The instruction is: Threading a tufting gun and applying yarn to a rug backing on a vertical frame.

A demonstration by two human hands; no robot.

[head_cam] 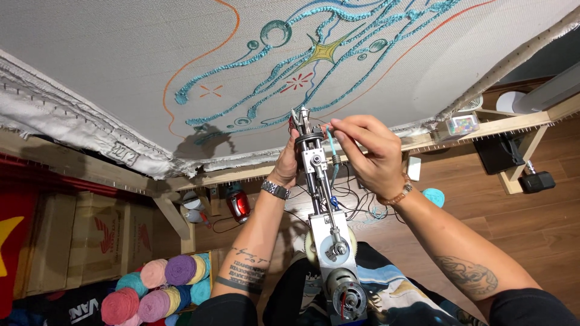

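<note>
From the head camera, the tufting gun (326,211) points up at the stretched cloth (121,66). The left hand (289,162) is closed round its barrel; the right hand (362,151) pinches teal yarn (331,148) just beside the needle. The teal swirls look largely stitched, while the orange outlines stay bare. Below left, yarn rolls (160,287) lie heaped on the floor; cardboard boxes (78,238) stand shut, contents hidden.

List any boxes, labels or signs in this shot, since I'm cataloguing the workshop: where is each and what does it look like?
Cardboard boxes: low left under the wooden frame, brown, with red printed marks.
Cloth tag: on the folded fabric edge at left, pale with dark marks.
Clear plastic box: on the frame rail at right, small, with multicoloured contents.
Red panel: far left edge, with a yellow star shape.
</note>
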